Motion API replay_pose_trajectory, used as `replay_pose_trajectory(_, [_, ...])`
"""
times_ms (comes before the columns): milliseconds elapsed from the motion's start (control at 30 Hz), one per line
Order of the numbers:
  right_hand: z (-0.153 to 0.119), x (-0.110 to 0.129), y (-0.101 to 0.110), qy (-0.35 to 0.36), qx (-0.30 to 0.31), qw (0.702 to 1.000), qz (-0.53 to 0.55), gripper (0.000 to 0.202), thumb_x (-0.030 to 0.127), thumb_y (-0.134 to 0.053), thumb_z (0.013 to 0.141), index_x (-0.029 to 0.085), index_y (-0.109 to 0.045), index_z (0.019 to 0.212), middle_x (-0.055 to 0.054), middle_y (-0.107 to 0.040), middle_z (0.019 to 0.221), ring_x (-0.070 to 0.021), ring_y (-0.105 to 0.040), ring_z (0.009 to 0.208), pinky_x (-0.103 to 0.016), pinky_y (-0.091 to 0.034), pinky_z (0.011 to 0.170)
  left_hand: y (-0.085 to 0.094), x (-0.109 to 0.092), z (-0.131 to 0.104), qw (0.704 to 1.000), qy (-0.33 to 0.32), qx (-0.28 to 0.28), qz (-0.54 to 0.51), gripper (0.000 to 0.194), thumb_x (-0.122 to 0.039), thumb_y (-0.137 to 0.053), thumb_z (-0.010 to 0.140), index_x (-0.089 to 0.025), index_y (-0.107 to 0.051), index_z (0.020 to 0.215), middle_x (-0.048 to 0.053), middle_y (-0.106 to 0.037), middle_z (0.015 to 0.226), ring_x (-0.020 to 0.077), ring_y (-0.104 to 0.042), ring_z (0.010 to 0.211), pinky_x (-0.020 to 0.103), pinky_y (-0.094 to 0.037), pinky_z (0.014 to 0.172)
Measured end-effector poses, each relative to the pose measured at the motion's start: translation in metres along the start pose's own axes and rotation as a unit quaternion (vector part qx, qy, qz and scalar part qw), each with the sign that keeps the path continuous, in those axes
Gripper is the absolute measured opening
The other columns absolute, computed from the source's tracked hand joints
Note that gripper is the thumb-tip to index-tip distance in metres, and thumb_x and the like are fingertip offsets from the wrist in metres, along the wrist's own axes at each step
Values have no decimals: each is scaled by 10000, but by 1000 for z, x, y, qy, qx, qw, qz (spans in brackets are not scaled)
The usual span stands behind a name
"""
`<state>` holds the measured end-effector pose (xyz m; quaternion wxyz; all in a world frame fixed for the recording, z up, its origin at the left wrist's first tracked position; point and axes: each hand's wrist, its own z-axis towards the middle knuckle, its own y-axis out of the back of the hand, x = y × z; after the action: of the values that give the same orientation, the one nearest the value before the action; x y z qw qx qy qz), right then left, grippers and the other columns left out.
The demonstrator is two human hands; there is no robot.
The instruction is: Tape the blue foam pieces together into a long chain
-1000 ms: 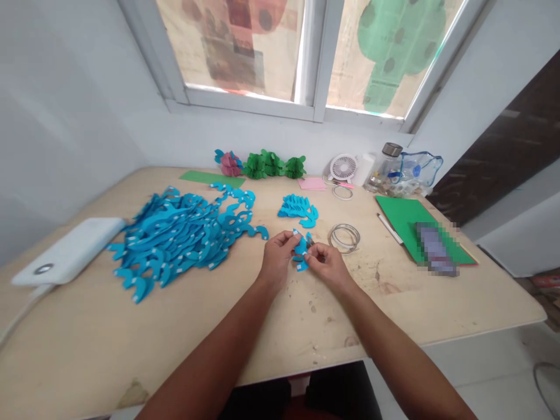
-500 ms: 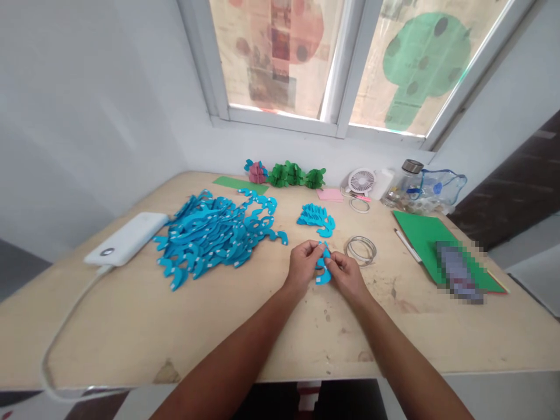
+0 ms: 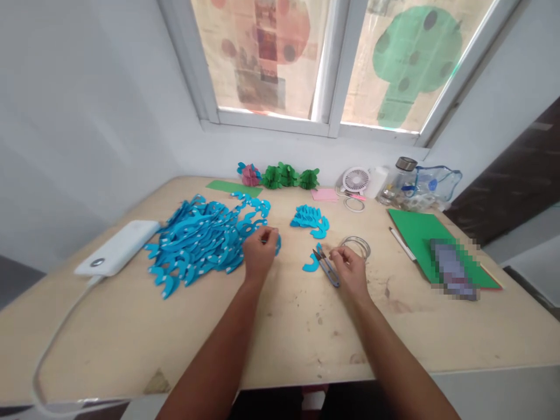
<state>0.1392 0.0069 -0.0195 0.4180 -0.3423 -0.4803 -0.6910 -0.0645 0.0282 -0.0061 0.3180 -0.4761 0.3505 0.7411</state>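
My left hand point(image 3: 261, 249) is pinched closed at the right edge of the big heap of blue curved paper pieces point(image 3: 201, 239); what its fingertips hold is too small to tell. My right hand point(image 3: 350, 265) is closed too, fingertips together, beside small scissors point(image 3: 327, 269) lying on the table. Whatever it pinches cannot be made out. A blue curved piece point(image 3: 311, 263) lies just left of the scissors' tips. Behind it sits a smaller group of blue pieces point(image 3: 310, 219).
A white power bank point(image 3: 118, 248) with a cable lies at the left. Wire rings point(image 3: 357, 247) are behind my right hand. Green sheets point(image 3: 420, 224) and a pen point(image 3: 402, 244) lie right. Paper ornaments point(image 3: 286, 175), a fan point(image 3: 356, 181) and a bottle point(image 3: 400, 178) stand at the back.
My hands have parted, the left moving left toward the heap. The blue piece that was between them now lies on the table, and the scissors have come into sight.
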Motion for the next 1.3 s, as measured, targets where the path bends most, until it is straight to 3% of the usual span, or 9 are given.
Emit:
replay_pose_trajectory(100, [5, -8, 5, -11, 1, 999, -44, 222, 336, -466, 786, 178, -605, 716, -22, -620, 687, -164, -537, 657, -271, -391, 624, 15, 12, 17, 989, -30, -42, 140, 156, -302, -568, 702, -181, -625, 620, 33, -586, 612, 181, -531, 632, 281, -368, 619])
replay_pose_trajectory(233, [6, -12, 7, 17, 45, 985, -165, 142, 271, -496, 768, 204, -620, 779, -39, -643, 766, -193, -555, 745, -287, -371, 650, 25, 24, 25, 969, -33, -76, 233, 264, -268, -549, 735, -151, -627, 959, 84, -622, 846, 273, -548, 836, 358, -375, 728])
replay_pose_trajectory(400, [0, -9, 2, 76, 88, 943, -312, 149, 263, -546, 772, 205, -624, 886, -83, -648, 798, -225, -548, 797, -319, -349, 706, 20, 14, 17, 939, -154, -135, 276, 349, -211, -528, 763, -133, -547, 1103, 120, -564, 1066, 310, -463, 1051, 417, -331, 903])
replay_pose_trajectory(467, [-2, -7, -1, 73, 102, 923, -364, 170, 282, -547, 782, 196, -619, 909, -101, -643, 842, -234, -543, 835, -327, -345, 732, 10, 9, 8, 939, -197, -69, 275, 256, -223, -495, 791, -146, -580, 1020, 118, -585, 1032, 288, -479, 1035, 414, -334, 913])
replay_pose_trajectory(533, [-3, -6, -3, 59, 114, 908, -400, 195, 301, -533, 795, 195, -608, 940, -100, -638, 892, -238, -541, 877, -331, -341, 752, -4, 7, -3, 937, -230, 74, 253, 170, -235, -487, 793, -165, -611, 887, 93, -622, 911, 253, -524, 933, 375, -382, 852])
replay_pose_trajectory(633, [-2, -4, -4, 42, 133, 899, -416, 214, 297, -508, 814, 197, -590, 984, -83, -639, 920, -231, -544, 910, -323, -339, 764, -23, 8, -19, 894, -247, 279, 247, 107, -273, -546, 765, -196, -619, 777, 57, -634, 818, 216, -544, 853, 328, -403, 788])
replay_pose_trajectory(700, [-2, -4, -4, 35, 144, 901, -409, 214, 284, -514, 809, 194, -588, 989, -77, -643, 919, -222, -546, 921, -310, -338, 768, -31, 10, -27, 868, -253, 329, 272, 101, -282, -592, 734, -199, -622, 783, 58, -633, 858, 213, -537, 848, 329, -395, 785])
replay_pose_trajectory(933, [0, -8, -4, 32, 123, 933, -336, 139, 247, -531, 779, 202, -613, 882, -27, -638, 746, -171, -555, 737, -266, -334, 661, -32, 7, -31, 847, -221, 355, 328, 45, -228, -608, 707, -199, -615, 740, 56, -615, 859, 220, -525, 861, 329, -373, 757])
replay_pose_trajectory(1300, [13, -13, 7, -24, -34, 996, -78, 226, 367, -437, 822, 186, -531, 725, 6, -557, 621, -131, -499, 573, -226, -347, 544, -35, 3, -35, 912, -105, 362, 162, 134, -86, -533, 652, -195, -590, 705, -7, -626, 695, 155, -557, 674, 261, -386, 631])
